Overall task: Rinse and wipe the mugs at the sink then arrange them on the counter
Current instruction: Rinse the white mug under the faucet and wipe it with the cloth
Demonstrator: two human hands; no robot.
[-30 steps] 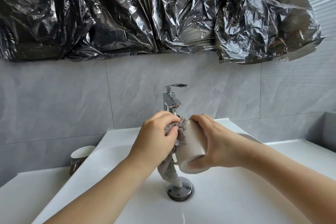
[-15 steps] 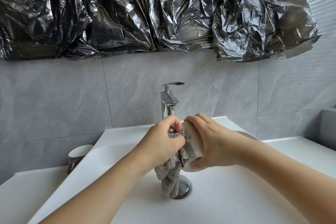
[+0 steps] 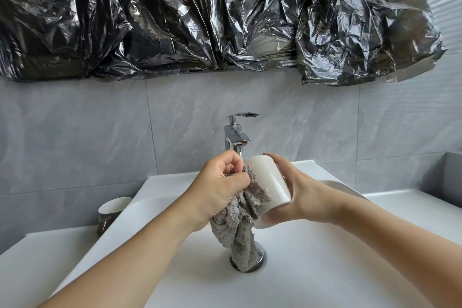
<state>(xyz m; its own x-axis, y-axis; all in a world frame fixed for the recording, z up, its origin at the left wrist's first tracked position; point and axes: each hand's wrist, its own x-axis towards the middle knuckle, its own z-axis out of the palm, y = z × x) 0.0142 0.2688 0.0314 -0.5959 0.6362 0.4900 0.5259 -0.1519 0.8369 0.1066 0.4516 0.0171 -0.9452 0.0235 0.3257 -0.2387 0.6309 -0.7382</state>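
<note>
My right hand (image 3: 302, 197) grips a white mug (image 3: 268, 180), held tilted on its side over the white sink basin (image 3: 312, 270). My left hand (image 3: 220, 187) grips a grey cloth (image 3: 240, 222) against the mug's left side; the cloth's loose end hangs down to the chrome drain (image 3: 257, 259). A second mug (image 3: 111, 212), brown outside and white inside, stands upright on the counter (image 3: 30, 265) to the left of the basin, half hidden by the basin's rim.
A chrome tap (image 3: 236, 137) stands just behind my hands, with no water running. Grey tiles cover the wall, and crinkled black plastic sheeting (image 3: 212, 15) hangs above. White counter extends on the right (image 3: 412, 205) toward a grey side wall.
My left hand has slid the cloth from the mug's far end down along its near side. The mug has turned a little in my right hand, showing more of its white wall.
</note>
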